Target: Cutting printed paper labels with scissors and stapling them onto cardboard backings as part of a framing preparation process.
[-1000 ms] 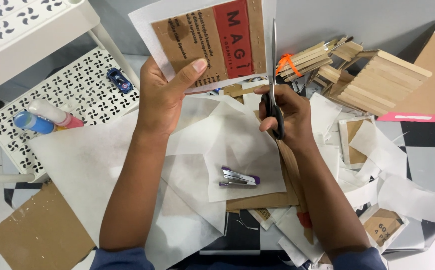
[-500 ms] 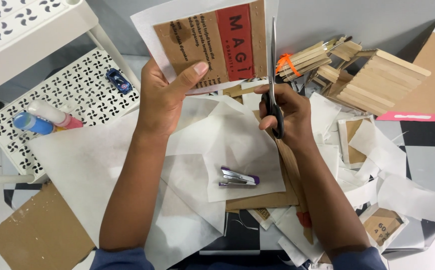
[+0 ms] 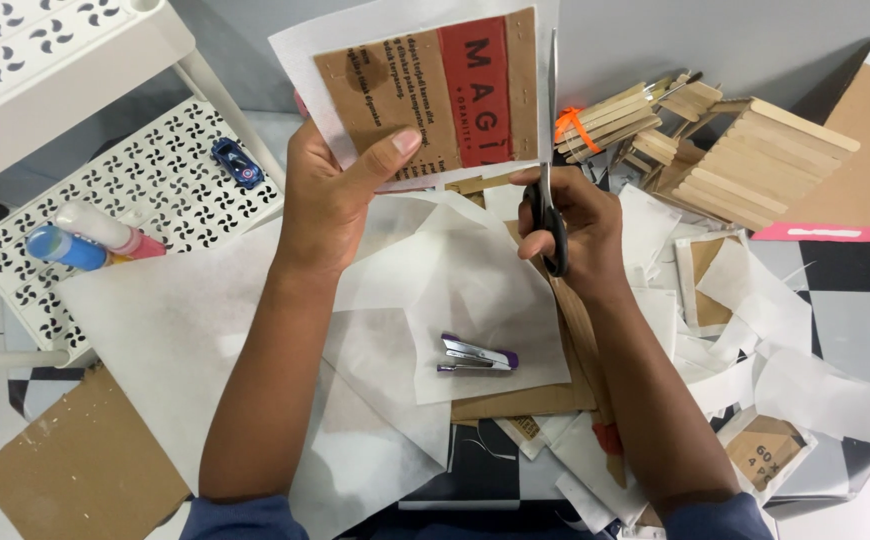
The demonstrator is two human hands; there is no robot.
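Head view: left hand (image 3: pixel 330 195) grips paper-backed cardboard (image 3: pixel 425 90); right hand (image 3: pixel 570 225) clamps scissors (image 3: pixel 552 130), blades upright, seemingly nearly shut.

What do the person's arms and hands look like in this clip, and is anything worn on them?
Both forearms are bare. The left hand and right hand wear no gloves, and no rings, watch or bracelets show. Dark blue sleeves appear only at the bottom edge of the view, pushed up near the elbows on both arms.
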